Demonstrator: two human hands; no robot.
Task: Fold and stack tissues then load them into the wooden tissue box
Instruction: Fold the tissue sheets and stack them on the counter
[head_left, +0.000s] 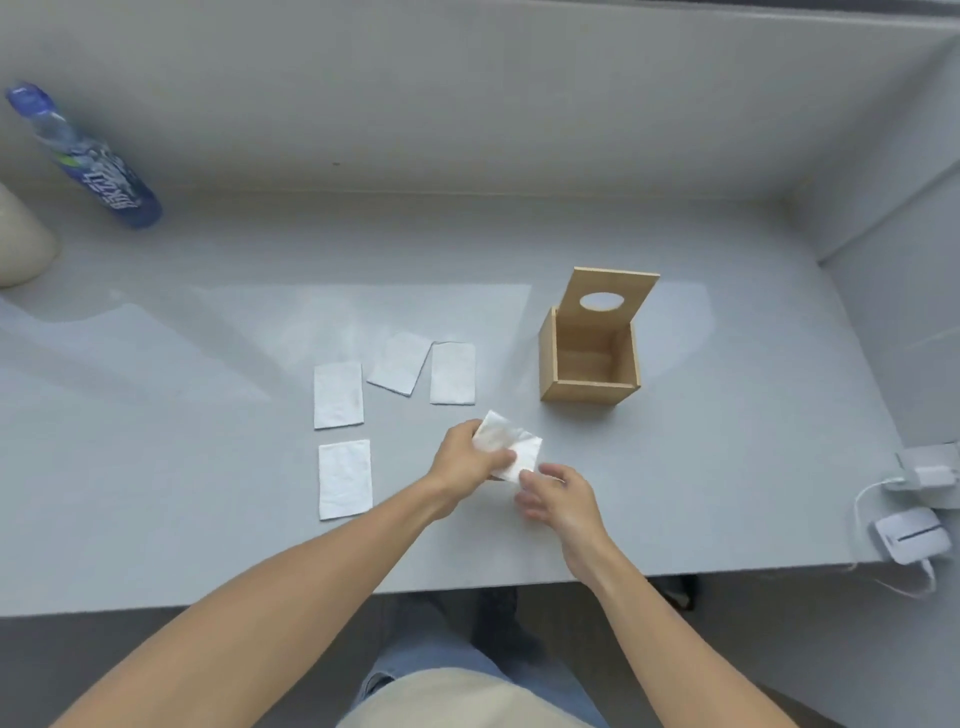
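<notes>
left hand pinching tissue, box open and empty

left hand (465, 457) has the folded tissue (511, 444) pinched, thumb on top and fingers curled under its near-left edge. the tissue is tilted, one corner pointing away toward the box, and looks lifted just off the table or barely resting on it; cannot tell which. right hand (558, 499) is just beside the tissue's near corner, fingers loosely open, fingertips (530, 480) at or touching the edge. it grips nothing that i can see.

four more folded tissues lie flat on the table (208, 467), left of the hands, none overlapping:
- one (345, 479) nearest, left of the left wrist
- one (338, 395) just beyond it
- one (400, 364) further back, rotated a bit
- one (452, 373) right beside that, upright, corners near touching

box (589, 361) stands beyond and right of the hands, apart from every tissue. lid (610, 301) is swung up at the back, its oval hole visible. inside shows bare wood, no tissues in it.

outer stuff: blue bottle (85, 158) at far left, against the back wall. beige rounded object (21, 239) at the left edge, cut off by the frame. white chargers with cables (914, 535) at the right edge of the table.
</notes>
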